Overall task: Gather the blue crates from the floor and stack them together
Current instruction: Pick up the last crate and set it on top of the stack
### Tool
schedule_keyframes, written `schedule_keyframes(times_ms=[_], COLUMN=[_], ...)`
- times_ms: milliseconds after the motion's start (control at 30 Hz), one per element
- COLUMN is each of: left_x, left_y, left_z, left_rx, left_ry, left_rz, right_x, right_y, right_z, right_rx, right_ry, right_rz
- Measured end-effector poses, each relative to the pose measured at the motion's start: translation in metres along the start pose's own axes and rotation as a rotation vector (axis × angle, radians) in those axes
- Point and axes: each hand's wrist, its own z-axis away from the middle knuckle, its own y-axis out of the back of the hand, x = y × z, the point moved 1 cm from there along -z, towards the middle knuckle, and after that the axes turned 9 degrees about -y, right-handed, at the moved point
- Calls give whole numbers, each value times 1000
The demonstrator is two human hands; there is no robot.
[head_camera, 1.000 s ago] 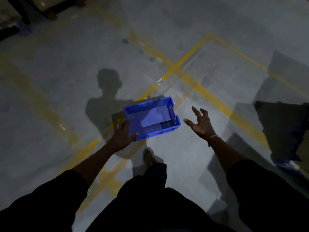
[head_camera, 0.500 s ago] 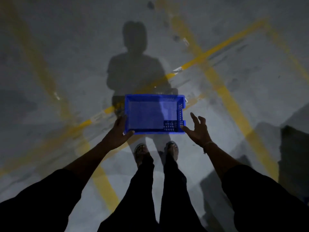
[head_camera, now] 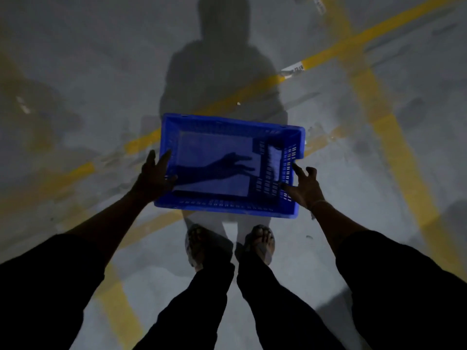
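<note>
Now holding the empty blue crate [head_camera: 228, 165] just beyond the sandalled feet [head_camera: 260, 242]: left hand [head_camera: 154, 179] gripping its left wall, thumb inside; right hand [head_camera: 304, 186], fingers spread, touching the right wall, over yellow floor lines [head_camera: 389, 137].

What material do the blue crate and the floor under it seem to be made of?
Blue crate: most likely moulded plastic, with a uniform saturated colour, slotted vent walls and a smooth, slightly glossy base.
Floor: probably sealed or polished concrete, grey and mottled, with a dull sheen. The yellow lines look like worn paint, patchy in places.
</note>
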Motion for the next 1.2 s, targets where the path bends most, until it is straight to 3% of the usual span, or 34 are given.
schedule_keyframes(times_ms=[100,300,433,567,800,1200], left_x=[-3,-37,-41,-39,-16,63], left_y=[-18,-53,-63,-56,-8,167], left_z=[-39,-91,-94,-87,-29,169], left_rx=[58,155,293,286,324,346], left_ry=[90,83,58,74,42,-16], left_rz=[8,57,-70,-67,-68,-155], right_x=[2,0,-2,-4,-26,-117], right_y=[-20,-50,-57,-51,0,150], right_z=[-49,-117,-121,-112,-44,170], right_rx=[-2,42,203,229,259,303], right_ry=[4,-35,-89,-104,-94,82], right_rz=[54,128,205,217,209,370])
